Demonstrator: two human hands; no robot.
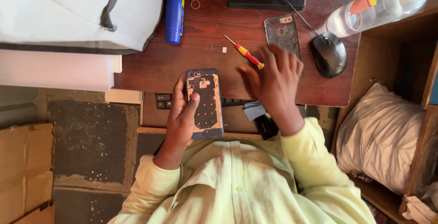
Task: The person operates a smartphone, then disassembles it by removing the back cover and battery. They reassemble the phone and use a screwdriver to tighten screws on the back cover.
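Note:
My left hand [181,119] holds a blue smartphone [205,103] with its back cover off, inner plate facing up, thumb resting on its left side. My right hand [273,80] hovers palm down over the wooden desk [205,28], fingers spread, fingertips at the handle end of a small red-and-yellow screwdriver [244,53]. The phone's removed back cover [282,33] lies just beyond that hand. A tiny metal tray piece [219,49] lies left of the screwdriver.
A black mouse [329,54] sits at the right, a clear plastic bottle [378,7] beyond it. A blue cylinder [174,13] and grey-white bag [77,12] lie at the left. A keyboard [164,101] sits under the desk edge. A pillow [378,137] is at the right.

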